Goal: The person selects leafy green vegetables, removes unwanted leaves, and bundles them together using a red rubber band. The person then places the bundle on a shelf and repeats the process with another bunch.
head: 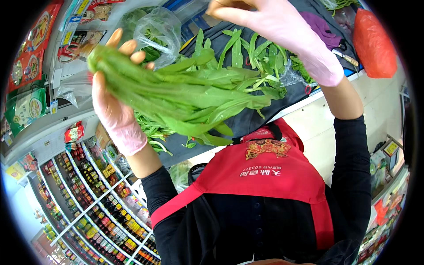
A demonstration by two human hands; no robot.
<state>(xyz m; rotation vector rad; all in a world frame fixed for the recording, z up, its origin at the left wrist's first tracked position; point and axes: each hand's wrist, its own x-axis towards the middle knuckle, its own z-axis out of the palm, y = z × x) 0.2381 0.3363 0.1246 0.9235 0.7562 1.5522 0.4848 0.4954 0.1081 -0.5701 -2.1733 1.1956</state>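
My left hand [114, 112], in a thin pink glove, holds a bunch of long leafy greens [188, 96] by the stem end, thumb below and fingers above. The leaves fan out to the right over a dark cloth [245, 121]. My right hand [278, 26], gloved too, is raised at the top with its fingers bent; the frame edge cuts it off, and whether it holds anything cannot be told. Below it, loose leaves [237, 54] and small stems lie on the cloth. A red rubber band [308, 89] lies near the cloth's edge.
A clear plastic bag with greens [157, 33] is at the upper left. At the right are a purple cloth [319, 28], a knife [346, 58] and a full red plastic bag [374, 46]. More greens [152, 126] lie behind my left wrist. Shelves of packaged goods [99, 198] stand at the lower left.
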